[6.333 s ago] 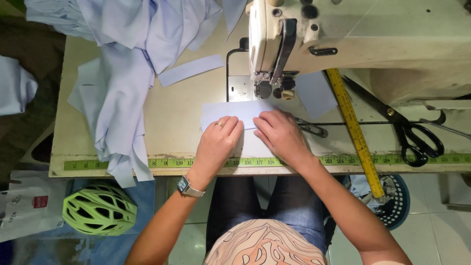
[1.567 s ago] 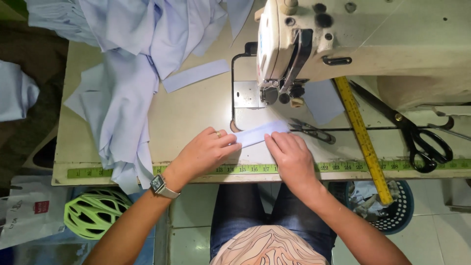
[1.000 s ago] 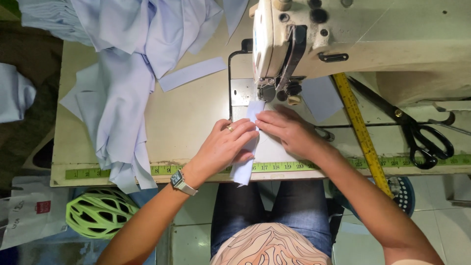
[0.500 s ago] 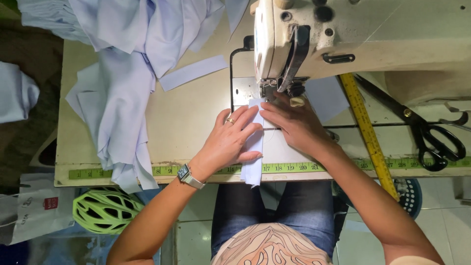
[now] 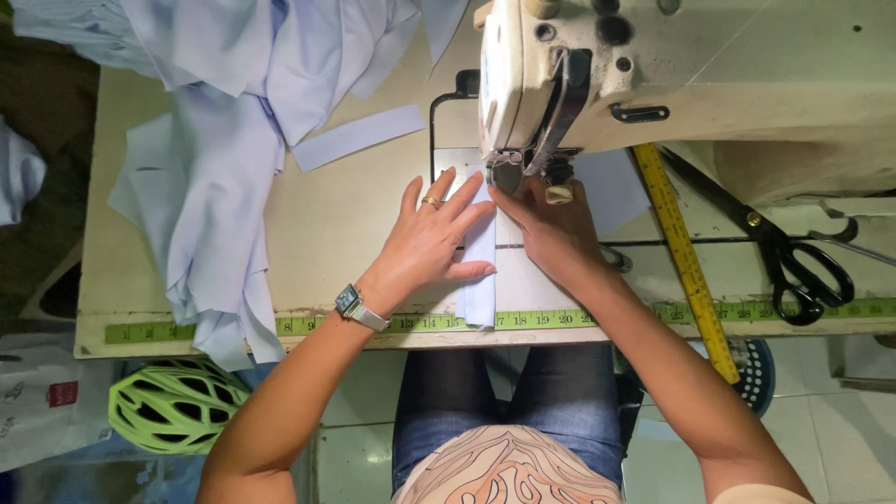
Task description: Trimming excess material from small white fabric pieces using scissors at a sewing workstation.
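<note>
Both my hands lie flat and spread, left hand and right hand pressing the pale blue strip between them, its length running from me straight toward the needle.

Cream worktable; pale tiled floor below.

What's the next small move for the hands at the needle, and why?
Probably ease the fabric strip straight under the presser foot. Both hands lie flat on it, left hand beside right hand, its top end sits at the foot, and its tail hangs over the table edge.
</note>
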